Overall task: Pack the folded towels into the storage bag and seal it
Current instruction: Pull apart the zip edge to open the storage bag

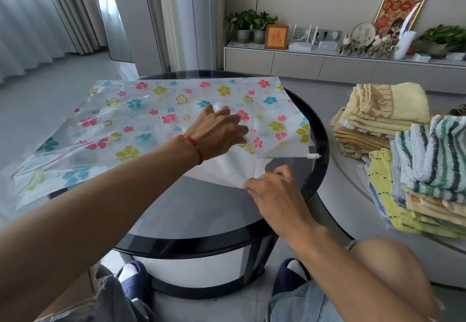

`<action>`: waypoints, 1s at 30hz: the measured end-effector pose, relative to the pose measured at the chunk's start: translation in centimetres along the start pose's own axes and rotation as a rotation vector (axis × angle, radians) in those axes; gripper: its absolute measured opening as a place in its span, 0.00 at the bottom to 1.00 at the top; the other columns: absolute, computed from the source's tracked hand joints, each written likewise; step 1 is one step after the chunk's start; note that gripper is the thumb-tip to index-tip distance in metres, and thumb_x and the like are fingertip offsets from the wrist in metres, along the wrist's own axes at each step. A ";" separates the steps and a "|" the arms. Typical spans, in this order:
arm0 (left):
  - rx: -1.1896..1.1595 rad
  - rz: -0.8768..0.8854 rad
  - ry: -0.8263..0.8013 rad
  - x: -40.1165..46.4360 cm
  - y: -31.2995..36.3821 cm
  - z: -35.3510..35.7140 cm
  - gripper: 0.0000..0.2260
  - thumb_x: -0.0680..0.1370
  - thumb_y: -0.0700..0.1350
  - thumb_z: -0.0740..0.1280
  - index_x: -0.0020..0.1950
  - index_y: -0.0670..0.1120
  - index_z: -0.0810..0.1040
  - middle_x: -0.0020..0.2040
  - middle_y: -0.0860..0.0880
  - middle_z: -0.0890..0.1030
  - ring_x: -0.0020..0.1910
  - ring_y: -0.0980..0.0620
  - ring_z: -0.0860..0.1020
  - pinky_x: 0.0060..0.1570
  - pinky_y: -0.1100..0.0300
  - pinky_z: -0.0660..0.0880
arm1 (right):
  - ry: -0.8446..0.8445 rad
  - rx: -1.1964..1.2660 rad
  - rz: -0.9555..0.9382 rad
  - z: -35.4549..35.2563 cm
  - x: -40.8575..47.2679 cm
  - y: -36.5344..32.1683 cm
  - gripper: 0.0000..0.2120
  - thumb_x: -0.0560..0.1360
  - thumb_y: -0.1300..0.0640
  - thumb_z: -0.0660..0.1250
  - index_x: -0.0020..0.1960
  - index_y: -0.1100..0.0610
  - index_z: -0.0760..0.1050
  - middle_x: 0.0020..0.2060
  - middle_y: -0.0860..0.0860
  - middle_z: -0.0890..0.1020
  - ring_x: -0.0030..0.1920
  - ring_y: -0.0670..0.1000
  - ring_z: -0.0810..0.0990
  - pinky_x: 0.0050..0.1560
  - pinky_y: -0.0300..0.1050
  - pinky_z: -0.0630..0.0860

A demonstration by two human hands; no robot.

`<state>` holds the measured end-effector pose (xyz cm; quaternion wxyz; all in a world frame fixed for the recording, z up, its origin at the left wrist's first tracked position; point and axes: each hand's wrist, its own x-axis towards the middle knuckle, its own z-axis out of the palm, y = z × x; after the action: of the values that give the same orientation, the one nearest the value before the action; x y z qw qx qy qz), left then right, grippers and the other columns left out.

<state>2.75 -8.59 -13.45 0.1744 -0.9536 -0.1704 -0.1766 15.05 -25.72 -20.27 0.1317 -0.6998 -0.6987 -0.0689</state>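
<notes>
Round and dark, the glass table (316,130) carries the flowered bag (141,119), lying flat and hanging past the left rim. At its open near-right corner, the left hand (216,132) reaches in with fingers spread under the top layer, while the right hand (274,190) pinches the lower white layer's edge. Folded towels (403,150) are stacked well apart on the right.
</notes>
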 end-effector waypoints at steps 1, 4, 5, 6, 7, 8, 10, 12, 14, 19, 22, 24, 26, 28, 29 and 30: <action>0.010 -0.026 0.012 0.1 0.0 -0.1 0.12 0.82 0.55 0.63 0.54 0.50 0.81 0.45 0.49 0.81 0.45 0.45 0.77 0.43 0.51 0.71 | 0.018 0.060 0.058 0.0 -0.4 0.0 0.11 0.84 0.58 0.64 0.57 0.46 0.83 0.41 0.46 0.85 0.45 0.53 0.76 0.52 0.43 0.68; 0.033 -0.061 0.042 0.3 0.5 -0.3 0.10 0.82 0.53 0.64 0.55 0.50 0.81 0.47 0.48 0.81 0.46 0.44 0.77 0.43 0.51 0.72 | 0.047 0.186 0.083 -0.3 -1.2 0.3 0.11 0.81 0.61 0.68 0.59 0.50 0.84 0.42 0.50 0.88 0.44 0.57 0.79 0.50 0.47 0.73; 0.027 -0.051 0.042 0.2 0.6 -0.4 0.09 0.82 0.52 0.64 0.54 0.50 0.81 0.46 0.48 0.81 0.46 0.44 0.77 0.43 0.51 0.72 | 0.036 0.152 0.031 -0.6 -1.2 0.4 0.15 0.77 0.67 0.70 0.60 0.52 0.84 0.46 0.51 0.88 0.46 0.58 0.82 0.51 0.48 0.75; 0.021 -0.029 0.039 0.1 0.8 -0.4 0.09 0.82 0.52 0.65 0.54 0.49 0.81 0.45 0.48 0.81 0.45 0.44 0.76 0.42 0.50 0.72 | 0.034 0.085 -0.052 -0.9 -0.9 0.7 0.21 0.71 0.72 0.73 0.59 0.54 0.84 0.53 0.53 0.88 0.51 0.59 0.83 0.52 0.50 0.77; 0.021 -0.003 0.036 -0.1 0.8 -0.5 0.08 0.82 0.51 0.66 0.53 0.49 0.82 0.43 0.48 0.80 0.44 0.45 0.76 0.42 0.51 0.72 | 0.047 -0.017 -0.148 -1.2 -0.4 1.2 0.26 0.65 0.76 0.75 0.59 0.55 0.84 0.59 0.55 0.86 0.58 0.60 0.83 0.53 0.53 0.77; 0.025 0.019 0.041 -0.2 0.8 -0.6 0.07 0.81 0.50 0.67 0.52 0.48 0.82 0.42 0.48 0.80 0.42 0.45 0.75 0.40 0.51 0.72 | 0.038 -0.135 -0.219 -1.7 0.4 1.7 0.29 0.61 0.77 0.75 0.58 0.56 0.84 0.64 0.56 0.83 0.64 0.61 0.80 0.55 0.55 0.75; 0.028 0.019 0.050 -0.6 0.5 -0.7 0.07 0.80 0.50 0.69 0.52 0.48 0.82 0.42 0.47 0.80 0.42 0.45 0.75 0.40 0.50 0.72 | -0.006 -0.302 -0.266 -2.7 1.6 2.8 0.26 0.63 0.73 0.76 0.58 0.56 0.83 0.66 0.54 0.82 0.69 0.60 0.75 0.56 0.57 0.71; 0.040 -0.028 0.043 -0.6 0.3 -0.8 0.08 0.80 0.50 0.68 0.53 0.48 0.82 0.44 0.46 0.81 0.44 0.44 0.76 0.41 0.49 0.74 | -0.019 -0.342 -0.237 -3.1 1.8 3.9 0.18 0.70 0.69 0.75 0.57 0.55 0.84 0.62 0.51 0.84 0.68 0.58 0.76 0.56 0.56 0.70; 0.043 -0.085 0.058 -0.2 0.5 -0.7 0.09 0.81 0.50 0.67 0.54 0.47 0.83 0.44 0.46 0.81 0.45 0.43 0.77 0.41 0.49 0.72 | 0.019 -0.314 -0.214 -2.7 1.2 4.6 0.13 0.71 0.69 0.76 0.52 0.56 0.86 0.56 0.50 0.87 0.63 0.57 0.80 0.54 0.54 0.72; 0.002 -0.231 0.049 0.8 1.2 -0.5 0.11 0.82 0.52 0.63 0.58 0.49 0.82 0.48 0.47 0.80 0.48 0.43 0.77 0.45 0.50 0.73 | 0.078 -0.251 -0.192 -1.6 -0.4 4.8 0.12 0.70 0.72 0.71 0.44 0.57 0.84 0.40 0.51 0.85 0.50 0.56 0.81 0.49 0.52 0.70; -0.024 -0.311 0.088 1.3 1.1 -0.8 0.12 0.83 0.52 0.63 0.58 0.48 0.82 0.48 0.46 0.80 0.48 0.41 0.77 0.44 0.49 0.75 | 0.089 -0.274 -0.220 -1.6 -1.3 4.9 0.15 0.69 0.73 0.62 0.41 0.57 0.81 0.38 0.51 0.83 0.49 0.57 0.80 0.51 0.53 0.71; -0.026 -0.349 0.108 1.6 0.7 -1.3 0.12 0.83 0.51 0.63 0.56 0.46 0.82 0.47 0.45 0.80 0.47 0.40 0.77 0.44 0.48 0.76 | 0.089 -0.300 -0.259 -1.7 -1.9 4.9 0.14 0.69 0.72 0.61 0.41 0.57 0.79 0.38 0.52 0.82 0.48 0.57 0.79 0.52 0.54 0.72; -0.033 -0.338 0.110 1.7 0.4 -1.7 0.13 0.83 0.52 0.63 0.54 0.46 0.83 0.46 0.44 0.80 0.46 0.40 0.77 0.44 0.48 0.76 | 0.105 -0.310 -0.292 -1.8 -2.0 4.7 0.11 0.71 0.71 0.63 0.42 0.57 0.79 0.40 0.54 0.83 0.52 0.58 0.80 0.55 0.55 0.72; -0.030 -0.280 0.119 1.4 0.6 -2.0 0.14 0.83 0.53 0.63 0.53 0.46 0.83 0.45 0.45 0.80 0.44 0.41 0.77 0.42 0.49 0.75 | 0.097 -0.332 -0.324 -2.1 -1.6 4.6 0.07 0.73 0.67 0.66 0.44 0.58 0.81 0.47 0.55 0.85 0.62 0.59 0.80 0.63 0.59 0.69; -0.026 -0.251 0.134 1.3 0.8 -2.1 0.14 0.82 0.54 0.63 0.53 0.47 0.83 0.44 0.46 0.80 0.43 0.41 0.78 0.41 0.51 0.74 | 0.096 -0.336 -0.330 -2.2 -1.3 4.6 0.05 0.74 0.63 0.68 0.47 0.58 0.82 0.52 0.56 0.85 0.66 0.59 0.79 0.68 0.62 0.66; -0.022 -0.234 0.149 1.1 1.0 -2.1 0.14 0.82 0.54 0.63 0.53 0.47 0.83 0.43 0.46 0.81 0.42 0.42 0.78 0.40 0.51 0.74 | 0.095 -0.335 -0.314 -2.3 -0.9 4.7 0.06 0.75 0.60 0.69 0.50 0.59 0.82 0.57 0.57 0.85 0.69 0.59 0.78 0.71 0.64 0.63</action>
<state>3.49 -10.08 -11.44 0.1544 -0.9133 -0.2652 -0.2678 19.93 -27.22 -18.75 0.0341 -0.5904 -0.7710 -0.2363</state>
